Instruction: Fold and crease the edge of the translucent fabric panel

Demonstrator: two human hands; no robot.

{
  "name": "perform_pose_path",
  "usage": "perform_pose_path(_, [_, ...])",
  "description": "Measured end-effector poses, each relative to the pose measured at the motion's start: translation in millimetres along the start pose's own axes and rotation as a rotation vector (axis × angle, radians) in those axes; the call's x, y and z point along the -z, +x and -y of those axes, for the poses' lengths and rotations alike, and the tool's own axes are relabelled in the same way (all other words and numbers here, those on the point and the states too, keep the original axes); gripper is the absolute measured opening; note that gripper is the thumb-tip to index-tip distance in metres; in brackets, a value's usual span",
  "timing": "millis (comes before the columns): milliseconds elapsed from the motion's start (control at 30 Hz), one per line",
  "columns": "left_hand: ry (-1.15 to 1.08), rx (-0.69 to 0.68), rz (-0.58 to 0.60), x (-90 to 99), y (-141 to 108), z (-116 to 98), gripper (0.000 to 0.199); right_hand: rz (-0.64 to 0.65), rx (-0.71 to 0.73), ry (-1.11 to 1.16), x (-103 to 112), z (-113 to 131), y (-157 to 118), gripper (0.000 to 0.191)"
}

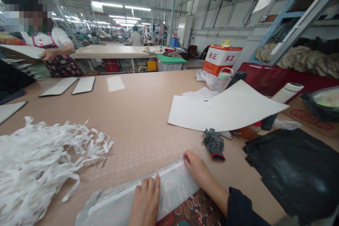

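A translucent plastic bag [174, 187] lies at the table's front edge, slanting up to the right. A white strip [122, 194] runs along its far edge. My left hand [145, 197] rests flat on the bag, fingers stretched out across the strip. At the far right corner, the fingertips of my right hand [197, 171] pinch the strip's end; whether they also hold the bag's film is hidden. Brown leaf-patterned cloth [196, 206] shows below the bag, close to my body. A big tangle of loose white strips [50, 166] covers the table on the left.
A dark knitted glove [214, 144] lies beyond my right hand, before large white sheets [225, 107]. Black sheets [296, 169] are stacked at right. White panels [116, 83] lie at the far left edge, where a co-worker [55, 46] holds another panel. A white-and-orange tin [221, 58] stands behind.
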State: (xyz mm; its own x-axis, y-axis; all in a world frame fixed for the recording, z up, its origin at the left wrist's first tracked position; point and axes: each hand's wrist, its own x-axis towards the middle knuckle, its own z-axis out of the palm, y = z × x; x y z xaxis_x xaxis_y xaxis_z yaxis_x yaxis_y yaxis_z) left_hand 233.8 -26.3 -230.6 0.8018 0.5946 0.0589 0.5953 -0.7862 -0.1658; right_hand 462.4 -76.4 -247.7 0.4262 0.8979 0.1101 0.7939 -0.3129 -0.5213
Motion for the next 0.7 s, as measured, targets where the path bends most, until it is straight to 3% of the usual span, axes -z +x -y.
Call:
perform_pose_path(133, [0.003, -0.017, 0.013, 2.5, -0.3, 2.9, 0.052, -0.011, 0.043, -0.179, 5.9, 5.3, 0.0, 0.017])
perform_pose_path(267, [-0.036, -0.036, 0.028, 11.4, 1.4, 3.7, 0.048, -0.107, 0.126, -0.405, 8.4, 34.0, -10.7, 0.021])
perform_pose_path(433, [-0.060, -0.017, 0.056, 14.8, 1.2, 1.6, 0.044, -0.076, 0.562, -0.239, -17.1, 72.6, -38.1, 0.031])
perform_pose_path(533, [-0.067, -0.052, 0.083, 6.0, -16.7, 20.0, 0.049, -0.048, 0.602, -0.207, -19.9, 62.1, -45.6, 0.037])
perform_pose_path(633, [-0.041, -0.039, 0.116, -8.1, -54.0, 59.0, 0.056, -0.019, 0.545, -0.219, -6.1, 27.8, -44.2, 0.041])
perform_pose_path(700, [-0.001, 0.025, 0.074, -16.6, -82.4, 87.6, 0.058, -0.018, 0.514, -0.214, 2.5, 4.1, -42.8, 0.042])
